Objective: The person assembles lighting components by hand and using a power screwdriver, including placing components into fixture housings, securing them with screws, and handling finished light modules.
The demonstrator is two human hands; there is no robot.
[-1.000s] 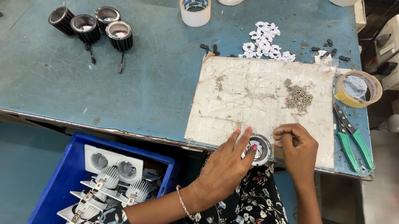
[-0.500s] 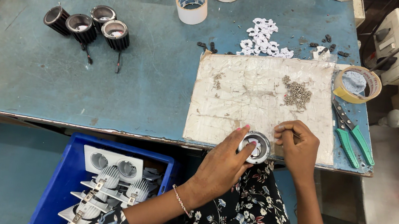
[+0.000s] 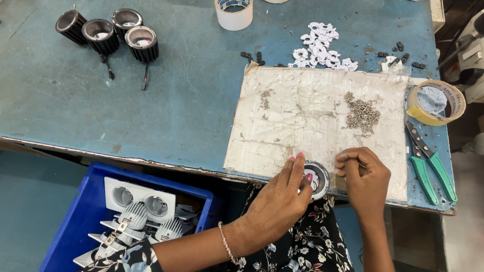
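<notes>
My left hand (image 3: 277, 202) grips a small round black lamp housing (image 3: 317, 178) at the near edge of a worn whitish work mat (image 3: 291, 129). Its fingers wrap the housing's left side. My right hand (image 3: 364, 181) sits just to the right of the housing, fingers curled and pinched as if on something small; what it pinches is too small to see. A pile of small screws (image 3: 363, 114) lies on the mat above my right hand. A few more screws (image 3: 266, 97) lie on the mat's left part.
Three black round housings (image 3: 108, 34) stand at the table's left. White small parts (image 3: 320, 48), two tape rolls (image 3: 234, 7) (image 3: 438, 102) and green-handled pliers (image 3: 430, 163) lie about the mat. A blue crate (image 3: 83, 227) with silver heat sinks sits below the table edge.
My left hand has slid from over the housing to its left side. The right hand stays beside the housing. The view has shifted slightly.
</notes>
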